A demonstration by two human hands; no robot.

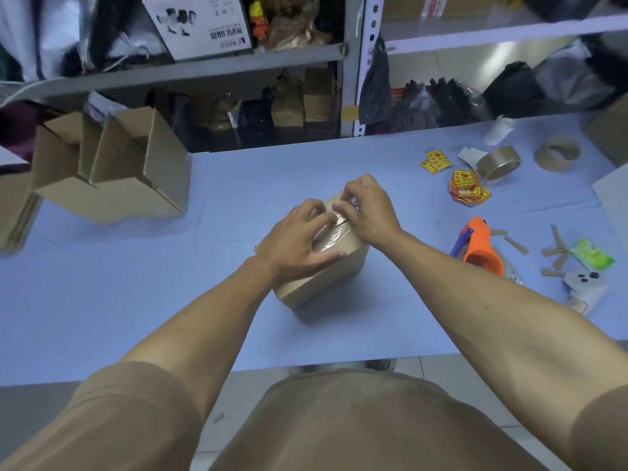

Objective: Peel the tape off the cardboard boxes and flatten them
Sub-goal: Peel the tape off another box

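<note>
Tape (334, 234), clear and glossy, runs along the top seam of the small cardboard box (326, 277) standing on the blue table (238, 178), and both hands sit right on it. The right hand (368, 210) has its fingertips curled in over the far stretch of the strip, apparently pinching or picking at a lifted bit of film; whether it truly has hold of a free end cannot be told, since the fingers hide it. The left hand (299, 241) lies spread across the near part of the lid, fingers fairly straight and pressing down, thumb stretched along the front edge, holding nothing.

To do this step well, I judge the left hand should keep the flaps pinned just beside the peeling point while the right draws the strip back low and slowly along the seam, so the film comes away whole rather than tearing or pulling the paper face off the board. The box is directly beneath both palms, its front faces showing below the left wrist.

Further out, to the right of the right forearm lies an orange tape dispenser (481, 248); beyond that hand are red-and-yellow stickers (467, 190) and a roll of brown tape (498, 163). Well off to the left of the left hand stand open cardboard boxes (129, 171), apparently not yet flattened.
</note>
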